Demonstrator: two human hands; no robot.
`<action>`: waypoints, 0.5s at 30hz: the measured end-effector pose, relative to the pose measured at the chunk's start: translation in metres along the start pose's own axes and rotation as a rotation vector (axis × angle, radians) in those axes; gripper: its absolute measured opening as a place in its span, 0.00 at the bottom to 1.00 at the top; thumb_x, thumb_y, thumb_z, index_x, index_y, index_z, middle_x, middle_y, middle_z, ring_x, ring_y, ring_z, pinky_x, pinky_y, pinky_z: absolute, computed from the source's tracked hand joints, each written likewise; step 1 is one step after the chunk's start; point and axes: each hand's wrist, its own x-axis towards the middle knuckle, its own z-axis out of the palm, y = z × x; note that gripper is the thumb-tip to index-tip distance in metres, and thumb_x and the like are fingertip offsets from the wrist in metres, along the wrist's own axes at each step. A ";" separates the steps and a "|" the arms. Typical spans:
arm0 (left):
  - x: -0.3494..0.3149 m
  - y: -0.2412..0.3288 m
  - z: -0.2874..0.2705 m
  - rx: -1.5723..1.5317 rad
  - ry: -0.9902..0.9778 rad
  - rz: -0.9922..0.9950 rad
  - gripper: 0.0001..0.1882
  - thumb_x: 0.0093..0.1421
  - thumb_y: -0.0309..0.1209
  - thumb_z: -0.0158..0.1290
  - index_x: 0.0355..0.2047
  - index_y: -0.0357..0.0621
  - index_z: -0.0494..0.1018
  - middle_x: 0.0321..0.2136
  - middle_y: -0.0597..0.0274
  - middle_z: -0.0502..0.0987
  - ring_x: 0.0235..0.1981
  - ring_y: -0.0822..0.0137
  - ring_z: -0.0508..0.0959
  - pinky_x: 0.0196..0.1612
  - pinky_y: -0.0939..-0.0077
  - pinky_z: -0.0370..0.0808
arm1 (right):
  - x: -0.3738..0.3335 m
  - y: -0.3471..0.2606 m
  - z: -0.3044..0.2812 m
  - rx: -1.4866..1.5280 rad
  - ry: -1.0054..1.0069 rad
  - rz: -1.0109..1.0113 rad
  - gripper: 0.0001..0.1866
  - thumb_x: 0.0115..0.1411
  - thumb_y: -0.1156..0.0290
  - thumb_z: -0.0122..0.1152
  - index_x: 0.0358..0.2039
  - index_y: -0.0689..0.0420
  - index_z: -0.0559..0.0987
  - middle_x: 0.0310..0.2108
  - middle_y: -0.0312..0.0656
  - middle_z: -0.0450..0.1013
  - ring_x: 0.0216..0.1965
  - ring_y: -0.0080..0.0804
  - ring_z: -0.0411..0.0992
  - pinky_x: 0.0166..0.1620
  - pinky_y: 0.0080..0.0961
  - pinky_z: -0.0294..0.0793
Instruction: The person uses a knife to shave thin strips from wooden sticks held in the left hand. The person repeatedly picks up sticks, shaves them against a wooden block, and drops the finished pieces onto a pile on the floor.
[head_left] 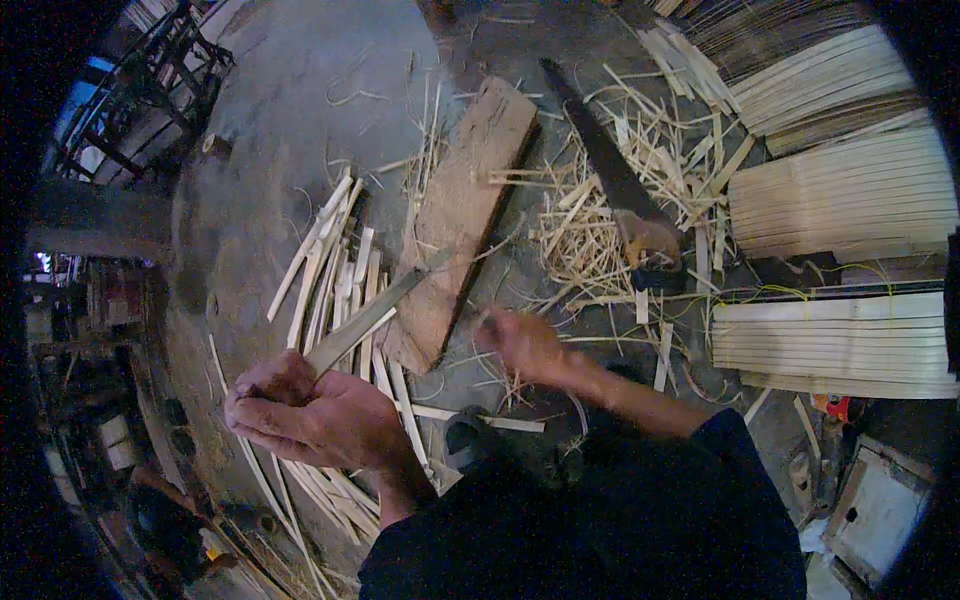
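Note:
My left hand is closed around one end of a flat, pale bamboo strip. The strip points up and away to the right, its far end over a thick wooden plank lying on the floor. My right hand, a little blurred, is curled just right of the plank's near end. Something dark shows at its fingers, too smeared to name. Beneath and beyond my left hand lie several loose bamboo strips.
A long dark-bladed tool with a wooden handle lies right of the plank, over a heap of curled shavings. Bundles of flat slats line the right side. A dark rack stands far left. A white box-like object sits at lower right.

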 end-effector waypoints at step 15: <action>0.008 -0.016 0.008 0.195 0.011 0.129 0.21 0.55 0.18 0.43 0.51 0.29 0.57 0.32 0.56 0.64 0.32 0.64 0.67 0.38 0.74 0.68 | 0.010 0.009 -0.008 -0.030 -0.008 0.159 0.20 0.61 0.53 0.50 0.39 0.59 0.69 0.23 0.57 0.72 0.29 0.57 0.72 0.31 0.48 0.70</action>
